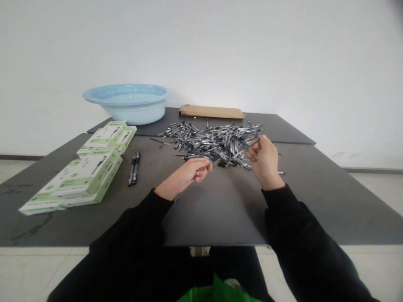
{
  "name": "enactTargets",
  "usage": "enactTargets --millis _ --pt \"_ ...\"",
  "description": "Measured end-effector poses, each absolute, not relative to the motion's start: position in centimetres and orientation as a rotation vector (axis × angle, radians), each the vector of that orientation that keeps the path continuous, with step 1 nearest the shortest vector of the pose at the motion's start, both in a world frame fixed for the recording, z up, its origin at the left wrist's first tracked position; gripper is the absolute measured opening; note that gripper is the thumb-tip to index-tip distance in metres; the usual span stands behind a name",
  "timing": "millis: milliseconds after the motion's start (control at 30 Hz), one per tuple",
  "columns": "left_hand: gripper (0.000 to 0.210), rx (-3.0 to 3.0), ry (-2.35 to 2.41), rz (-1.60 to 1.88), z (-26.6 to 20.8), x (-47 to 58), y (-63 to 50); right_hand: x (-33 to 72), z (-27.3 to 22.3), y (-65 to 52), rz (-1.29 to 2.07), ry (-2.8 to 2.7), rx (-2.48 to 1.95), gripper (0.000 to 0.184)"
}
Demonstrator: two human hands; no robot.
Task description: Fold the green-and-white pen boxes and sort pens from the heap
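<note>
In front of the pile of pen parts (217, 138), my left hand (190, 171) is closed in a pinch. A short dark pen piece (215, 158) pokes out past its fingertips; its exact kind is hard to make out. My right hand (265, 161), at the pile's right side, pinches the upper end of a thin pen refill (250, 146). The refill slants down and left toward my left hand, its lower end blending into the pile. Two black-and-clear pens (134, 168) lie side by side to the left of my left hand.
Green-and-white pen boxes (91, 172) are stacked on the table's left. Behind them stands a light blue basin (135, 110). A flat brown cardboard piece (211, 111) lies behind the pile. A few loose parts lie near my right hand. The table's front edge is close to my body.
</note>
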State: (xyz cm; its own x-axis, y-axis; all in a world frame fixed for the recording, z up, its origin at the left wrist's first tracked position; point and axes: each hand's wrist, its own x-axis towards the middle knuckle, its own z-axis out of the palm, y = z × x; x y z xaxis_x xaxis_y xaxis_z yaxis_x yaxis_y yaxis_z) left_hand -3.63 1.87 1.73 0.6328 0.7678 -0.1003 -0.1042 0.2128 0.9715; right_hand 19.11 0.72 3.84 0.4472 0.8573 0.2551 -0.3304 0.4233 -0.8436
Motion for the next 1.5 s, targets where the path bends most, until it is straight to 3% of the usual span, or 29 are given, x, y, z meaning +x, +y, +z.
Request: enactTargets --millis 1500 --pt "0.028 1.173 0.534 0.538 1.5 -4.0 1.9 18.1 4.8 -0.2 0.764 -0.920 -0.727 0.042"
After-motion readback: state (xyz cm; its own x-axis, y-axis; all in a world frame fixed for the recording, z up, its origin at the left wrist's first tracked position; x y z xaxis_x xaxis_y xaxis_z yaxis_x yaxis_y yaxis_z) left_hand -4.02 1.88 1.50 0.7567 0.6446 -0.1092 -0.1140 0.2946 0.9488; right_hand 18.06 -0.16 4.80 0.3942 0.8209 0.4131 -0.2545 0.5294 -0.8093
